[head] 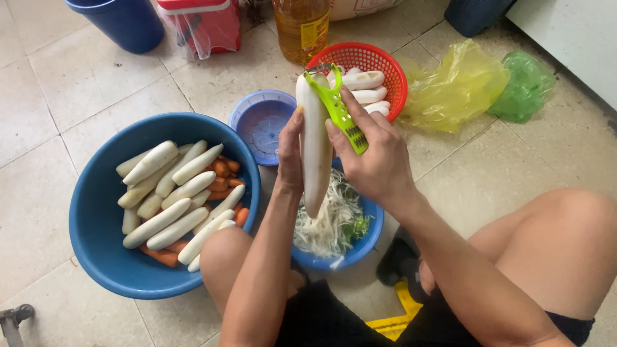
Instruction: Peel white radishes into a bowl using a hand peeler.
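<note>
Above the small blue bowl (369,225) of shreds, left hand (290,154) grips a white radish (315,144); right hand (373,154) clasps the green peeler (337,106). Large basin (96,212) holds many roots, seemingly unshredded.

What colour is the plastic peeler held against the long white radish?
Bright lime green plastic peeler, gripped in the right hand; head view shows it best.

White daikon (315,144), lime-green peeler (339,110). Big blue basin (96,238): white daikon pieces over orange carrots (222,177). Smaller blue bowl (366,238): white shavings, some green bits. Lavender perforated colander (260,119). Red mesh basket (385,67). Yellow plastic bag (453,87), green plastic bag (527,87). Amber oil bottle (301,26). Pale beige floor tiles (58,160), dark grout.
</note>
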